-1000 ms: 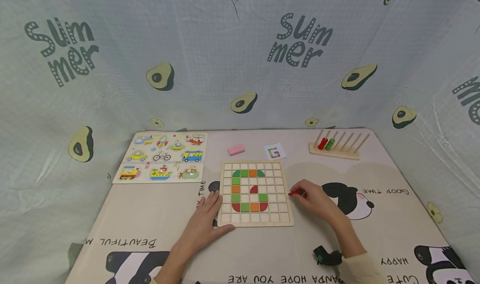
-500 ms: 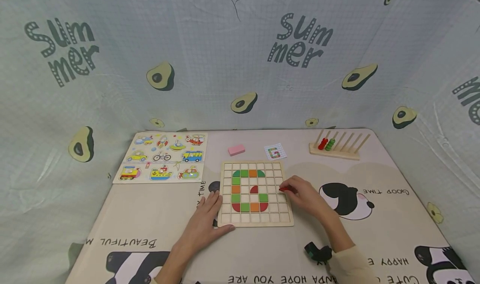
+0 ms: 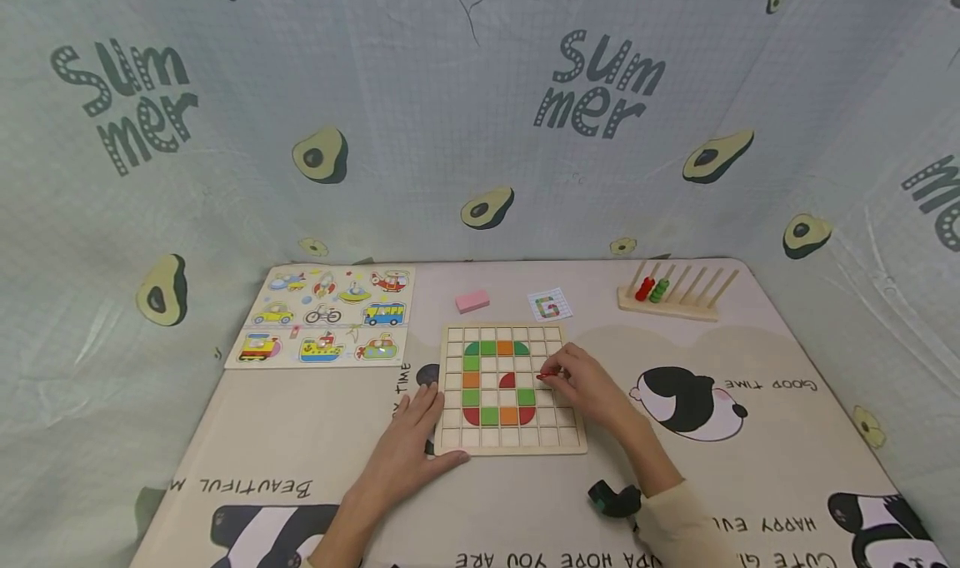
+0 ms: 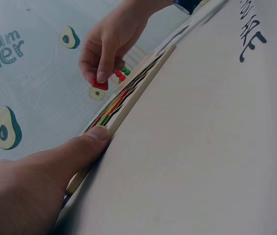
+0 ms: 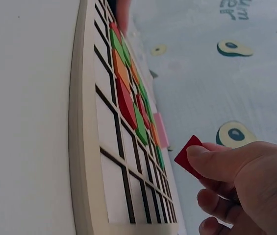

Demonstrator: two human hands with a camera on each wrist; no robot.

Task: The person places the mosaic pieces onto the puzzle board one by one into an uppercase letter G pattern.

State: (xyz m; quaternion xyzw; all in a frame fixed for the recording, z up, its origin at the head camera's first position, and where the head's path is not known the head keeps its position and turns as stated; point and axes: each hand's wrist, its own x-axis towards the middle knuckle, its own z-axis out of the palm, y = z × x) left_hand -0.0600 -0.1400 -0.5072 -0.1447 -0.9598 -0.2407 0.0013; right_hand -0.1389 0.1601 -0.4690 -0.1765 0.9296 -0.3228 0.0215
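A wooden grid board (image 3: 454,436) lies in the middle of the table, with green, orange and red tiles (image 3: 489,416) forming a G-like shape. My right hand (image 3: 588,389) pinches a small red tile (image 5: 183,157) between thumb and fingers, raised above the board's right-hand columns. In the right wrist view the tile shows straight edges and a corner; the fingers cover the rest of it. My left hand (image 3: 405,439) rests along the board's left side, fingers extended. Its thumb (image 4: 96,134) lies on the near rim by the corner.
Behind the board are a pink block (image 3: 472,301) and a small card (image 3: 550,304) with a coloured G pattern. A picture puzzle board (image 3: 322,314) with vehicles lies back left. A peg rack (image 3: 667,303) with red and green beads stands back right.
My right hand has moved left with the red tile, from beside the board's right edge to over its right-hand columns. The left hand has stayed at the board's left side.
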